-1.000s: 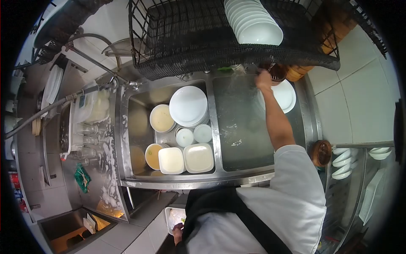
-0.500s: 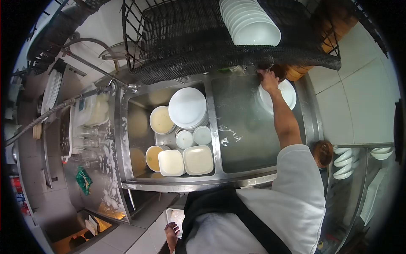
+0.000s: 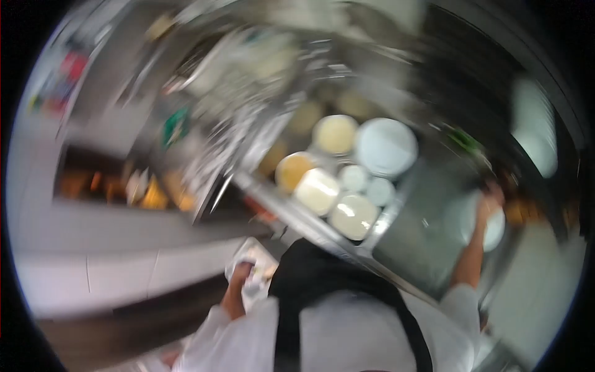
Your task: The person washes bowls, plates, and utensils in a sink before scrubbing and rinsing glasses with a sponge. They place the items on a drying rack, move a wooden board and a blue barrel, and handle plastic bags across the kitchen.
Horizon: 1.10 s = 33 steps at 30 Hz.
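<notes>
The whole view is smeared by motion. My right hand [image 3: 491, 197] reaches to the far right corner of the water-filled sink basin [image 3: 416, 239], over a white plate [image 3: 494, 230]. A dark brownish thing [image 3: 509, 180] lies right by its fingers, which are too blurred to read. Low on the left, my left hand [image 3: 242, 273] hangs beside a white container [image 3: 255, 251] with pale contents; its fingers are blurred too. Between my hands, the other basin holds a stack of white round plates [image 3: 387, 147], small white bowls [image 3: 354, 178] and cream square dishes [image 3: 354, 216].
A black rack [image 3: 477, 80] with stacked white bowls [image 3: 534, 127] hangs over the far side. Left of the sink, a soapy metal counter [image 3: 214, 139] carries glasses and a green cloth or net [image 3: 176, 127]. An opening with orange-yellow scraps [image 3: 155, 195] lies below it.
My head has turned left, so the sink now appears tilted and further right. My left forearm and sleeve have come into view. My right hand is still at the plate's corner.
</notes>
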{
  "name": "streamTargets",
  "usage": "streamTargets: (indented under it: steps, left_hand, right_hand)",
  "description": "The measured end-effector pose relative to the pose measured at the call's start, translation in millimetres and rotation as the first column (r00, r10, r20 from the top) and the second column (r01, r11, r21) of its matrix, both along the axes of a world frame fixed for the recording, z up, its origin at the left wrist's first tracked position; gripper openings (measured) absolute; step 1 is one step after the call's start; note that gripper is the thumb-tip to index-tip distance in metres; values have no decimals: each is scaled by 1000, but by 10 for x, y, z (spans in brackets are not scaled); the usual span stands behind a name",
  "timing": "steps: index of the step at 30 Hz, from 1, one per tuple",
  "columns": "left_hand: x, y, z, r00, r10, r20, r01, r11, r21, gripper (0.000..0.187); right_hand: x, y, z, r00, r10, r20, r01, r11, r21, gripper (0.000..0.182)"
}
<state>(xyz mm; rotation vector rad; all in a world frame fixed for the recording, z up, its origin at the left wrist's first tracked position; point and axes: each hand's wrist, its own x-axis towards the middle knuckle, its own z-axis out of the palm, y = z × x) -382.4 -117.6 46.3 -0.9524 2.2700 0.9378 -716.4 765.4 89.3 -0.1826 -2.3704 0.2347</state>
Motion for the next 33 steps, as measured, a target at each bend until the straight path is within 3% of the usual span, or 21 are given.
streamTargets:
  steps: [2,3,5,6,7,8,10,12,15,16,17,18,19,20,21,24,27,28,29,30,33]
  left_hand:
    - [-32,89,40,977,169,-127,-167,986,33,32]
    - [-193,266,300,924,380,-46,-375,923,90,25]
    - [-282,288,363,947,278,-161,-294,952,-88,19]
    - [-303,236,338,925,314,-212,-338,937,-85,19]
    - [-320,208,321,902,343,-262,-375,923,-82,19]
    - [-350,185,293,877,370,-306,-410,909,-75,19]
    - [-499,158,259,781,448,-435,-483,875,32,18]
    - [-736,132,467,669,533,-517,-532,830,166,16]
    - [-1142,-75,591,483,586,-651,-531,787,314,14]
    - [-1303,-150,708,439,625,-646,-554,754,353,14]
    - [-1468,-224,850,393,662,-638,-574,719,392,15]
    - [-1632,-324,945,346,698,-627,-591,681,432,16]
    - [-1773,-471,986,317,693,-648,-590,679,437,19]
    - [-1907,-666,1010,288,686,-668,-589,677,441,22]
    - [-2035,-924,990,286,657,-698,-600,690,404,21]
    - [-2505,-1668,1182,112,620,-777,-669,625,402,18]
    - [-2883,-3030,879,121,431,-894,-880,463,104,21]
    - [-2998,-3303,993,43,460,-887,-909,387,156,24]
    - [-3091,-3557,1115,69,443,-894,-959,278,63,23]
    - [-3142,-3860,1129,17,432,-902,-965,243,98,26]
    - [-3188,-4788,990,45,511,-858,-999,24,-39,35]
  right_hand:
    - [137,-239,-83,995,101,23,-99,992,-74,33]
    - [220,-386,-232,993,96,71,-90,992,-86,34]
    - [555,-913,-394,948,76,310,36,939,-342,29]
    - [718,-917,-702,910,147,389,-5,939,-343,26]
    - [894,-1129,-687,795,148,589,122,911,-393,25]
    - [1059,-1096,-1068,788,102,607,114,945,-307,25]
    - [1391,-1269,-1046,674,85,734,185,942,-279,28]
    - [1507,-1395,-1096,437,16,899,346,920,-185,30]
    - [1620,-1337,-1539,220,-7,975,549,827,-117,30]
    - [1669,-1140,-1879,62,-17,998,242,970,1,30]
    - [1716,-957,-2202,-26,-122,992,-180,977,115,30]
    - [1756,-801,-2492,3,-196,981,-524,835,169,30]
    - [1732,-1002,-2132,27,-52,998,-119,991,55,30]
    - [1655,-1218,-1842,186,109,977,282,946,-159,31]
    - [1600,-1388,-1641,353,207,912,481,797,-367,31]
    - [1406,-1667,-1291,501,307,809,529,631,-567,34]
    - [1272,-1596,-1255,434,291,852,455,746,-487,39]
    - [1462,-1295,-1710,566,242,788,461,699,-546,39]
    - [1595,-1415,-1727,684,188,705,444,659,-607,39]
    - [1460,-1530,-1522,539,187,821,512,701,-496,38]
    - [1058,-2530,-666,418,140,897,637,659,-400,36]
